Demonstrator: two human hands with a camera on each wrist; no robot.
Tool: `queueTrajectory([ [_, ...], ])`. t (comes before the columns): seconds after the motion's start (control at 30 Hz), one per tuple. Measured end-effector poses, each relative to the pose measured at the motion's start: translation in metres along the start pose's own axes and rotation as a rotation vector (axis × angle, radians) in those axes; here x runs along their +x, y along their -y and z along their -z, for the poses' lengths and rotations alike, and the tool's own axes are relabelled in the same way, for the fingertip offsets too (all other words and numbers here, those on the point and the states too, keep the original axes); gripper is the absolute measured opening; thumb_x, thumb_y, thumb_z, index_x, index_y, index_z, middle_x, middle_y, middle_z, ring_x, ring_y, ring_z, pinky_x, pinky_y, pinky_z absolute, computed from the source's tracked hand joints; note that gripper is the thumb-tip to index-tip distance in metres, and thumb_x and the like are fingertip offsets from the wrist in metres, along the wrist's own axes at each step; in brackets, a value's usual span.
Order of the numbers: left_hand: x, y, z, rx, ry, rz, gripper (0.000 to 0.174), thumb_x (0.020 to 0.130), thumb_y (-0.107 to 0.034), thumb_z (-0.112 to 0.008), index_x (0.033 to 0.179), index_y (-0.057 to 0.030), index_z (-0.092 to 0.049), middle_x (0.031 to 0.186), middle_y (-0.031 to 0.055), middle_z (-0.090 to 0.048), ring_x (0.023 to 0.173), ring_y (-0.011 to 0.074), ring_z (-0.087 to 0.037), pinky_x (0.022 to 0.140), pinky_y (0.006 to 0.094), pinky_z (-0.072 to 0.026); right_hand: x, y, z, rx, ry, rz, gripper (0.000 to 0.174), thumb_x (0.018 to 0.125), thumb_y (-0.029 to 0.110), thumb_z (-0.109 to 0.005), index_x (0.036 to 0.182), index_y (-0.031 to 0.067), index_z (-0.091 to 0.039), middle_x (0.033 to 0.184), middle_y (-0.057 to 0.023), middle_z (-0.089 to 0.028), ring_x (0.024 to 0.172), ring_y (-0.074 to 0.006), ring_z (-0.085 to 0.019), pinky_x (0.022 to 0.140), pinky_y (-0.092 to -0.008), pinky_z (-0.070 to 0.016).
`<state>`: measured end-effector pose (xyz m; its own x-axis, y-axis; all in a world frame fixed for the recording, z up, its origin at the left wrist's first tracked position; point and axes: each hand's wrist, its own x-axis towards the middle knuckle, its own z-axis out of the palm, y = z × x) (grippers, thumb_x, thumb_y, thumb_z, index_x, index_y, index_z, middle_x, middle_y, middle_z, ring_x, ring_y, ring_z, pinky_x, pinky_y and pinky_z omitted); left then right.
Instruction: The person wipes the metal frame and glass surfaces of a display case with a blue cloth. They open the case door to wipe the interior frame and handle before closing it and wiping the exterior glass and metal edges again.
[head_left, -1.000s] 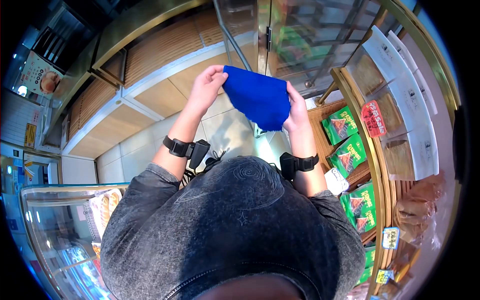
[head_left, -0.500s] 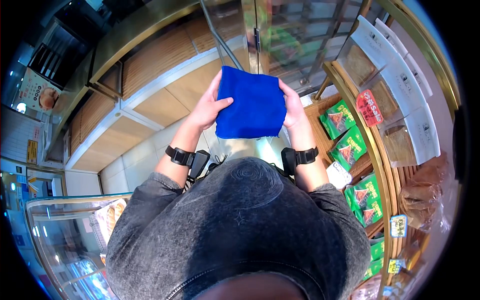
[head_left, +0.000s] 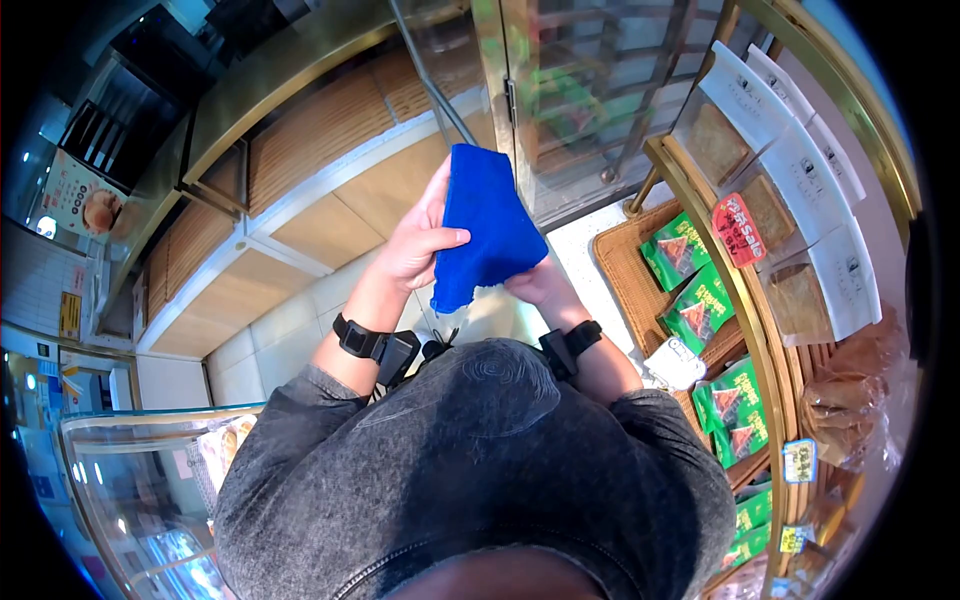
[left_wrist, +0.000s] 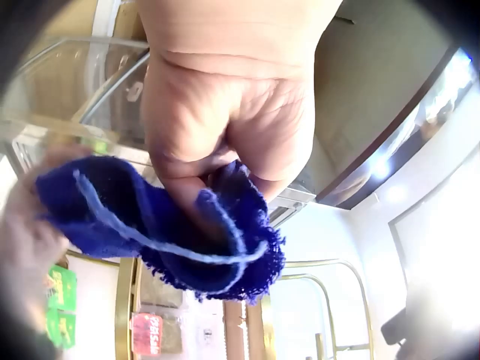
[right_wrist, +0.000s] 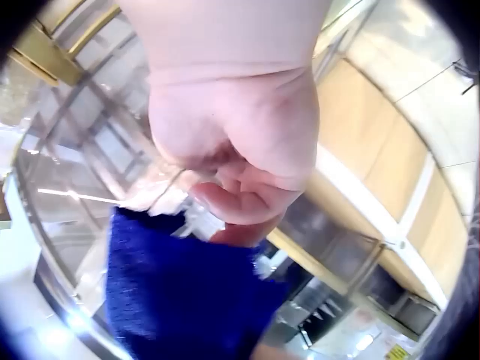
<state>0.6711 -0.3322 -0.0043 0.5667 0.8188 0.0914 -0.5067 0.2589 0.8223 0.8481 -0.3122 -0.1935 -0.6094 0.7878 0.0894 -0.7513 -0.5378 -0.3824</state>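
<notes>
A blue cloth (head_left: pixel 485 215) with frayed edges hangs between both hands, folded over itself. My left hand (head_left: pixel 412 245) grips its left side, thumb lying across the front face and the other fingers behind. In the left wrist view the cloth (left_wrist: pixel 97 199) bends into loops, its ragged hem and a paler edge line showing. Lower down, my right hand (head_left: pixel 540 285) holds the cloth's lower right corner, partly hidden beneath it. The right wrist view shows this hand's curled fingers (right_wrist: pixel 244 202) at the frayed edge of the cloth (right_wrist: pixel 187 300).
On the right, a wooden shelf carries green packets (head_left: pixel 700 305) in a wicker tray (head_left: pixel 625 270), a red sale sign (head_left: pixel 738 230) and white-topped bags. A glass door (head_left: pixel 610 110) stands ahead. Slatted display shelves (head_left: pixel 310 130) run along the left, with a glass case (head_left: pixel 140 480) nearer.
The cloth was spread flat between both hands. Now its right side is folded in and narrower, and the right hand has moved down and left beneath the corner.
</notes>
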Motion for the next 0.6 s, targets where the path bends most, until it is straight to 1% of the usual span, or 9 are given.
queueTrajectory([
  [0.07, 0.006, 0.003, -0.005, -0.062, 0.016, -0.029, 0.098, 0.079, 0.013, -0.059, 0.156, -0.0167, -0.006, 0.148, 0.0151, -0.038, 0.129, 0.0266, -0.049, 0.106, 0.0407, -0.0427, -0.002, -0.018, 0.004, 0.019, 0.037, -0.117, 0.038, 0.100, 0.024, -0.053, 0.136, 0.0105, -0.050, 0.112, -0.0056, -0.063, 0.088, -0.0106, -0.062, 0.059, -0.0277, -0.0498],
  [0.13, 0.012, 0.008, -0.009, -0.122, 0.032, -0.059, 0.097, 0.080, 0.013, -0.059, 0.156, -0.0171, -0.006, 0.147, 0.0155, -0.040, 0.128, 0.0274, -0.050, 0.106, 0.0413, -0.0435, 0.002, -0.033, -0.004, -0.300, 0.091, -0.199, 0.047, 0.097, 0.017, -0.059, 0.141, 0.0123, -0.044, 0.123, -0.0047, -0.059, 0.096, -0.0134, -0.062, 0.071, -0.0293, -0.0537],
  [0.17, 0.016, 0.011, -0.011, -0.185, -0.008, -0.072, 0.097, 0.080, 0.013, -0.057, 0.156, -0.0176, -0.006, 0.145, 0.0153, -0.041, 0.126, 0.0275, -0.052, 0.105, 0.0410, -0.0448, 0.006, -0.031, -0.012, -0.304, 0.094, -0.197, 0.047, 0.097, 0.017, -0.059, 0.141, 0.0123, -0.044, 0.123, -0.0047, -0.059, 0.096, -0.0134, -0.062, 0.071, -0.0293, -0.0537],
  [0.23, 0.019, 0.015, -0.009, -0.246, -0.045, -0.090, 0.096, 0.081, 0.014, -0.056, 0.156, -0.0182, -0.007, 0.143, 0.0151, -0.043, 0.124, 0.0276, -0.053, 0.104, 0.0407, -0.0461, 0.011, -0.018, -0.043, -1.355, -0.215, 0.539, 0.054, 0.097, 0.020, -0.060, 0.144, 0.0084, -0.037, 0.132, -0.0052, -0.054, 0.106, -0.0172, -0.061, 0.088, -0.0323, -0.0525],
  [0.27, 0.020, 0.018, -0.005, -0.193, -0.088, -0.109, 0.094, 0.082, 0.013, -0.055, 0.156, -0.0185, -0.006, 0.141, 0.0153, -0.044, 0.122, 0.0271, -0.055, 0.102, 0.0402, -0.0478, 0.017, -0.008, -0.056, -0.889, -0.272, 0.505, 0.056, 0.096, 0.021, -0.061, 0.144, 0.0048, -0.037, 0.132, -0.0077, -0.054, 0.114, -0.0198, -0.059, 0.099, -0.0350, -0.0476],
  [0.3, 0.020, 0.020, -0.002, -0.141, -0.132, -0.128, 0.093, 0.083, 0.013, -0.054, 0.156, -0.0188, -0.006, 0.140, 0.0155, -0.044, 0.119, 0.0266, -0.057, 0.100, 0.0396, -0.0495, 0.015, 0.005, -0.068, -0.893, -0.267, 0.507, 0.056, 0.096, 0.021, -0.061, 0.144, 0.0048, -0.037, 0.132, -0.0077, -0.054, 0.114, -0.0198, -0.059, 0.099, -0.0350, -0.0476],
  [0.37, 0.014, 0.021, 0.003, -0.039, -0.172, -0.054, 0.091, 0.085, 0.012, -0.053, 0.156, -0.0190, -0.005, 0.140, 0.0158, -0.044, 0.116, 0.0253, -0.058, 0.097, 0.0393, -0.0512, 0.004, 0.033, -0.080, -0.696, -0.010, 0.625, 0.054, 0.098, 0.024, -0.058, 0.143, 0.0025, -0.038, 0.131, -0.0099, -0.055, 0.112, -0.0190, -0.059, 0.096, -0.0335, -0.0493],
  [0.53, 0.003, 0.029, -0.004, 0.185, -0.254, 0.150, 0.081, 0.091, 0.004, -0.053, 0.156, -0.0171, -0.008, 0.141, 0.0137, -0.044, 0.106, 0.0191, -0.060, 0.088, 0.0357, -0.0548, 0.000, 0.051, -0.066, -0.826, -0.250, 0.786, 0.050, 0.098, 0.024, -0.055, 0.141, 0.0022, -0.041, 0.131, -0.0114, -0.055, 0.114, -0.0202, -0.057, 0.097, -0.0343, -0.0465],
  [0.6, 0.004, 0.030, 0.002, 0.328, -0.220, 0.241, 0.069, 0.094, -0.002, -0.053, 0.154, -0.0143, -0.021, 0.141, 0.0101, -0.046, 0.107, 0.0197, -0.061, 0.085, 0.0336, -0.0537, 0.005, 0.056, -0.064, -0.919, -0.341, 0.830, 0.049, 0.098, 0.023, -0.056, 0.140, 0.0022, -0.041, 0.131, -0.0118, -0.054, 0.116, -0.0212, -0.055, 0.098, -0.0352, -0.0448],
])
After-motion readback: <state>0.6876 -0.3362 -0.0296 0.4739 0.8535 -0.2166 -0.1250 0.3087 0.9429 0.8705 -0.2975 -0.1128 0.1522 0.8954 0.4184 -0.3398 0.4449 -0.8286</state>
